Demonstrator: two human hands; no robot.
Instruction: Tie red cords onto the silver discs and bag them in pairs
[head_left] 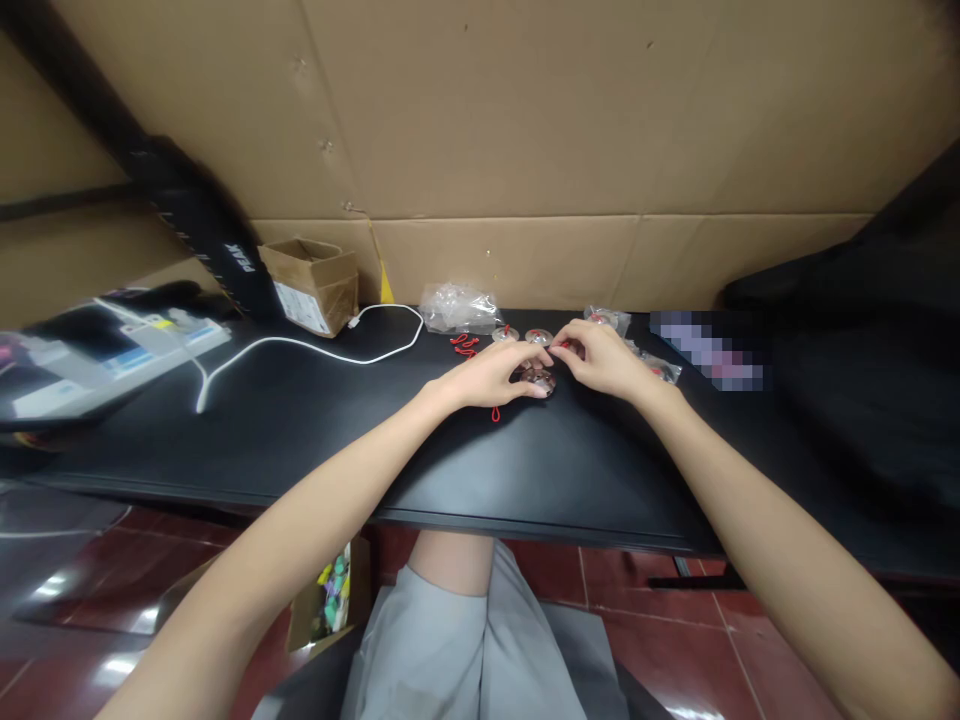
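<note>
My left hand (495,376) is closed round the edge of a shiny round metal disc (541,383), possibly a small finger cymbal, low over the black table. Just to its right, my right hand (598,358) pinches what looks like a red cord (568,346), its fingertips close to the disc. Behind my hands lie two more metal discs, one (538,337) in the middle and another (505,334) to its left, both with red on top. Several red cord loops (465,342) lie left of them, and a single red loop (496,413) is below my left hand.
Clear plastic bags (459,308) lie at the back, and small bagged pieces (660,367) sit beyond my right hand. A cardboard box (311,285), a white cable (315,345) and a black stand (217,235) are on the left. Dark fabric (862,370) fills the right side.
</note>
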